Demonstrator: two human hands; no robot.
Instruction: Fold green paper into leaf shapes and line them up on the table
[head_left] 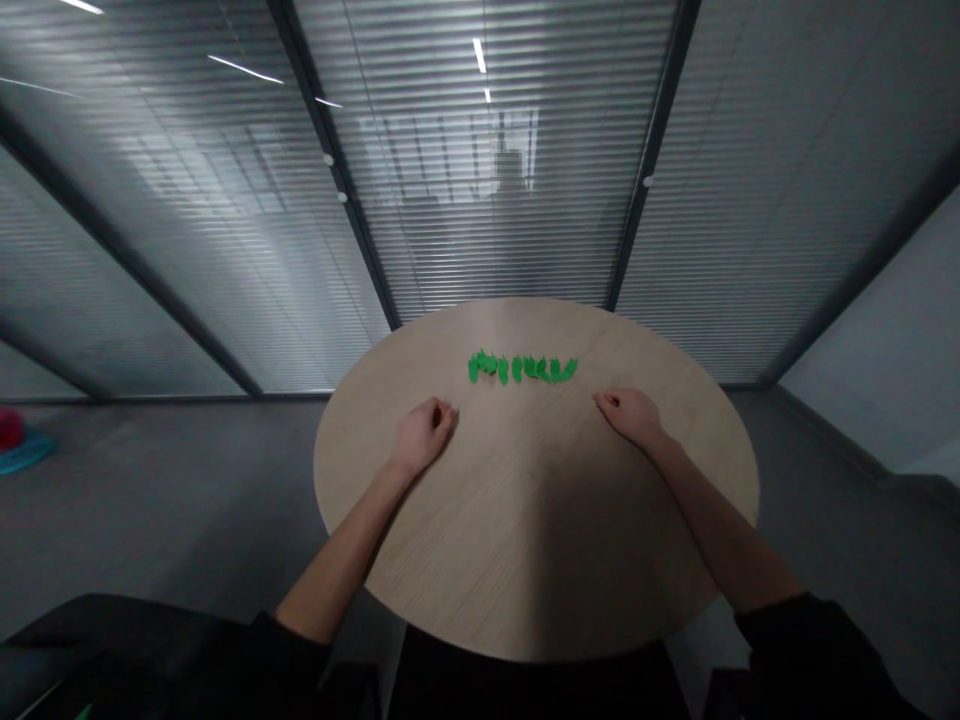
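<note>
Desk-top check, head view. The left hand [424, 435] is resting on the round wood-veneer desk [480, 550] at centre frame, its fingers curling into a loose closed shape and its knuckles facing up. Nothing is showing between the fingers. The right hand [630, 417] is resting on the desk at the same height in the frame, its fingers drawn together and its fingertips pointing inward toward the left hand. It is not visibly pinching anything, though the thumb is hard to make out.

The green leaf-shaped pieces [523, 368] are lying in one horizontal row just above and between the hands, nearer the far edge of the desk. Neither hand is touching them; each hand is sitting just beyond one end of the row. The pieces are pointing in slightly varied directions, and several are touching or overlapping, so the count and their material are not clear from this view.

The hands are keeping a clear gap from the row, leaving every piece in view. The black sleeves [810, 640] are entering at the lower edge. A slatted-blind glass partition [487, 200] is standing behind the desk, and a red and teal object [19, 440] is lying on the grey floor [165, 500] at far left.
</note>
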